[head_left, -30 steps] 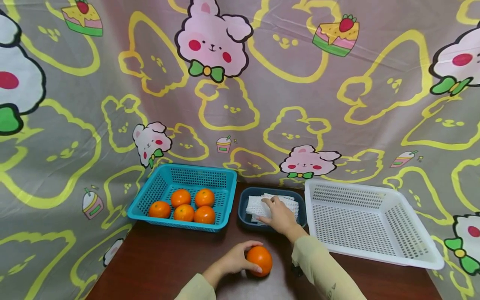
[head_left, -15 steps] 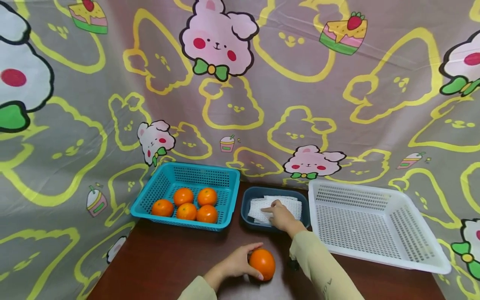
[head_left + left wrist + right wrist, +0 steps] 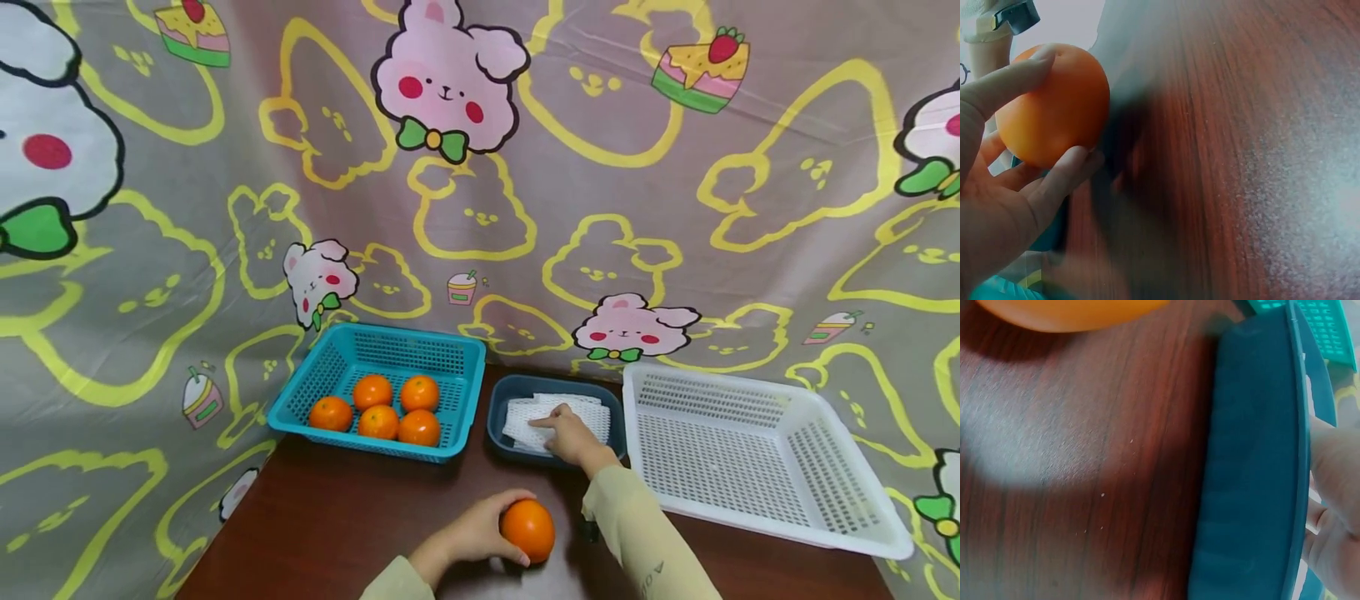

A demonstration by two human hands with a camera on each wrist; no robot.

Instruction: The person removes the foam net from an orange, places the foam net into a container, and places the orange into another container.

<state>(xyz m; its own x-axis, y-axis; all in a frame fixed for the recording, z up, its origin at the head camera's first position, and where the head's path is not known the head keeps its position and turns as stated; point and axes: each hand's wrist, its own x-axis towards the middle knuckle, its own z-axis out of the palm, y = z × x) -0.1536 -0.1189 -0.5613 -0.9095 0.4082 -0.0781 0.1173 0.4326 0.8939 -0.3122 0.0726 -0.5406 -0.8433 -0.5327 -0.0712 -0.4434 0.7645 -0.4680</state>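
Observation:
My left hand [image 3: 483, 529] grips a round, smooth orange [image 3: 528, 531] near the front of the table, thumb on one side and fingers curled round the other. In the left wrist view the thumb lies across the orange [image 3: 1060, 103]. Whether its underside touches the table is unclear. My right hand [image 3: 573, 437] reaches into a dark blue tray [image 3: 501, 392] holding white foam net sleeves [image 3: 592, 410]. Its index finger points left, straight, over the sleeves; the other fingers look bent. In the right wrist view the tray wall [image 3: 1247, 456] hides most of the fingertips.
Left of the tray stands a turquoise mesh basket [image 3: 397, 339] with several oranges [image 3: 378, 422] in it. A white perforated basket [image 3: 757, 512] stands on the right. The dark wooden table [image 3: 300, 533] meets a patterned curtain [image 3: 480, 275] behind and at the left.
My right hand has gone from spread fingers over the foam net sleeves to a pointing index finger. My left hand keeps its grip on the orange. The head view has shifted slightly.

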